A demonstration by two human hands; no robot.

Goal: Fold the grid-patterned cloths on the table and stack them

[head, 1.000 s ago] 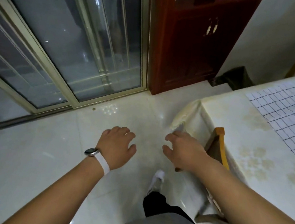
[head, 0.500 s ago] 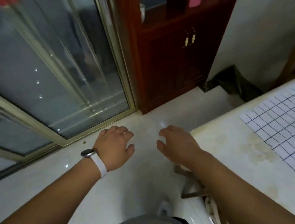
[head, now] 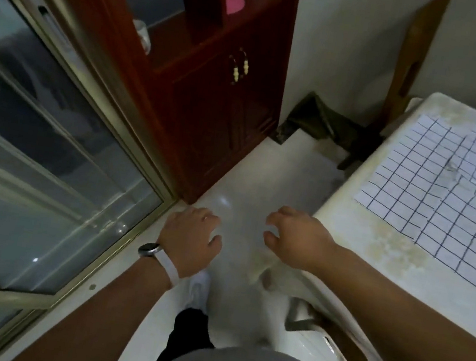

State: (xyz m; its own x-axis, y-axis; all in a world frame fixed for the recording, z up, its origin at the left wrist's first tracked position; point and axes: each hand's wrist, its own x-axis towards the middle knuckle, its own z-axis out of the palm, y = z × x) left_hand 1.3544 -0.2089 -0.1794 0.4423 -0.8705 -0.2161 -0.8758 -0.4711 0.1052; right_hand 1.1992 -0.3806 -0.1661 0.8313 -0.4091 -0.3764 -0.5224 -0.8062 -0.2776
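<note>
Head view: your left hand (head: 189, 237) and right hand (head: 296, 237) hang over the glossy floor (head: 261, 177) just off the table corner, fingers loosely curled, holding nothing. Grid-patterned cloths (head: 448, 197) lie flat and overlapping on the table (head: 372, 260), well apart from both hands; white, thin dark lines, rumpled at the overlap. Judged thin, light, limp: pinch two near corners; may slide on the smooth mottled cover.

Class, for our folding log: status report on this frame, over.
Empty: left grip, right grip, short of table. Grid cloths spread flat, untouched. Path looks clear.
</note>
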